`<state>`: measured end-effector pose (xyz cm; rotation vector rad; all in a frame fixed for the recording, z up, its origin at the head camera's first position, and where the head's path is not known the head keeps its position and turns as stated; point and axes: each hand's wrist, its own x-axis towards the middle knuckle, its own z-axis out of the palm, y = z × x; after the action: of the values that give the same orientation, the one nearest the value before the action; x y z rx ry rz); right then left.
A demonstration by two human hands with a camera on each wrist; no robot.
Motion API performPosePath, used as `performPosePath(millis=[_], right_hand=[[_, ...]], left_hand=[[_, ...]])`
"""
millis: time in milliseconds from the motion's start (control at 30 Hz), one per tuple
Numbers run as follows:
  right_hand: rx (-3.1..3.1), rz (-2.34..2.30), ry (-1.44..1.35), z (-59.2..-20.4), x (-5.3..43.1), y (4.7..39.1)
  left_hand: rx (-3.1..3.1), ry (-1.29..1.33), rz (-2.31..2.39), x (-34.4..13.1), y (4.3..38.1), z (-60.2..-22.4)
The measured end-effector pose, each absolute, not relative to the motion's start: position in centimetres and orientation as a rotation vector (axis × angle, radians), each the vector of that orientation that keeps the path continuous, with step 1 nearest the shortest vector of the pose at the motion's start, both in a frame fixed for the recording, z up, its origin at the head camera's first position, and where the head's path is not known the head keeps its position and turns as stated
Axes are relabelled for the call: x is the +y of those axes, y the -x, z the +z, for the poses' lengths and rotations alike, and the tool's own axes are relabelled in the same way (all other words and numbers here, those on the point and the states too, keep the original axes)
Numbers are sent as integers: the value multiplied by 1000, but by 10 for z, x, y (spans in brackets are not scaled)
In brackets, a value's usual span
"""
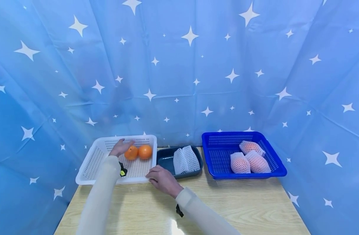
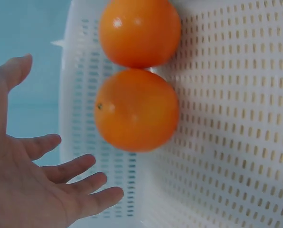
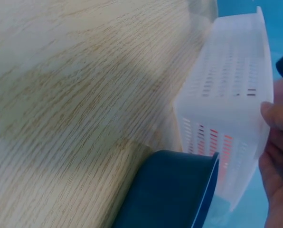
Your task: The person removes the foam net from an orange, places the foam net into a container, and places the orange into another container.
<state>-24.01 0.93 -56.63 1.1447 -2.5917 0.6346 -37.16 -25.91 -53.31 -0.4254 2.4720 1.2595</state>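
Loosely spread, the left hand point(image 1: 119, 148) reaches over the white basket point(image 1: 135, 180) and has hold of nothing; its fingers stand apart from one another in the left wrist view, the palm showing. Just to its right, inside the basket, is one orange point(image 1: 131, 153), with a second orange point(image 1: 145, 152) on the side away from that hand, the two touching. In the wrist view a small dark stem mark shows on the nearer orange, and the fingers look clear of it.

Meanwhile the right hand point(image 1: 164, 179) pinches the basket's rim at the corner nearest it, the thumb on one side and the fingers curled on the other.

Just beyond and to the right of the right hand sits a dark dish point(image 1: 166, 160). Two empty white nets point(image 1: 181, 161) lie side by side in it, at the end away from the basket.

Farther to that hand's right, well apart from it, stands a blue basket point(image 1: 217, 160) with three netted fruits point(image 1: 240, 163), two nearer and one behind them. Below both hands is a pale wooden table point(image 1: 144, 202); past them hangs a blue curtain point(image 1: 179, 71) with white stars.
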Motion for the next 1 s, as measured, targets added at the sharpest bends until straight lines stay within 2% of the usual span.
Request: performPosePath(millis=[400, 633, 1000], right_hand=[[-2701, 613, -1162, -560, 11, 240], [-2776, 818, -1190, -546, 19, 236], [-2666, 956, -1153, -508, 61, 220]], left_hand=[[2643, 188, 1279, -231, 346, -498], [2731, 63, 1285, -213, 328, -482], [2849, -281, 1289, -179, 293, -489]])
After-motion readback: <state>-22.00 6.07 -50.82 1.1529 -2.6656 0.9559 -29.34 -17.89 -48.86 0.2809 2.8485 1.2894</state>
